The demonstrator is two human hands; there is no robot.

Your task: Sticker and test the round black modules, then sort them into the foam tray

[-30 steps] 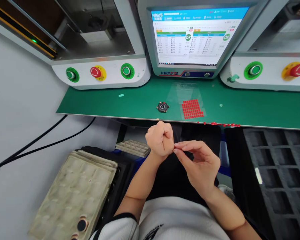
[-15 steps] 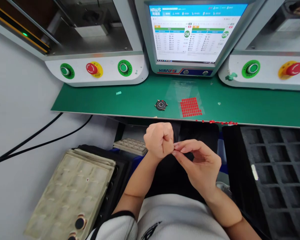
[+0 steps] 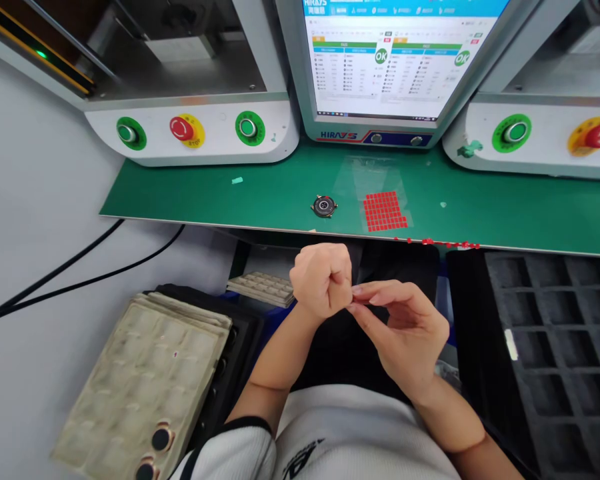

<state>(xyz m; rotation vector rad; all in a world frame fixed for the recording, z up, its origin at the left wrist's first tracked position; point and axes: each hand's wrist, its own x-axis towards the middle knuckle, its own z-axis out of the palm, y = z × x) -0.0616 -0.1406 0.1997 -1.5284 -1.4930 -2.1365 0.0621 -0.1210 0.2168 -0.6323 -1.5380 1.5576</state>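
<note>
My left hand [image 3: 323, 280] is closed in a fist in front of the bench edge, its back towards me; anything inside it is hidden. Thumb and forefinger of my right hand [image 3: 405, 330] pinch together against the side of that fist. What lies between those fingertips is too small to make out. Beyond the hands, a round black watch body [image 3: 324, 206] with metal lugs lies on the green bench top [image 3: 275, 193]. To its right is a clear sheet bearing rows of small red stickers [image 3: 384, 211].
Loose red stickers [image 3: 427, 242] line the bench edge. Stacked pale trays [image 3: 145, 373] at lower left hold round watch parts [image 3: 161, 438]. A black compartment tray [image 3: 555, 347] stands at right. Behind are a monitor [image 3: 380, 73] and machines with green buttons [image 3: 248, 128] and red buttons [image 3: 181, 129].
The view has shifted slightly. Both hands keep nearly the same pose, with the right fingertips still against the left fist. The watch body and sticker sheet stay in place on the bench.
</note>
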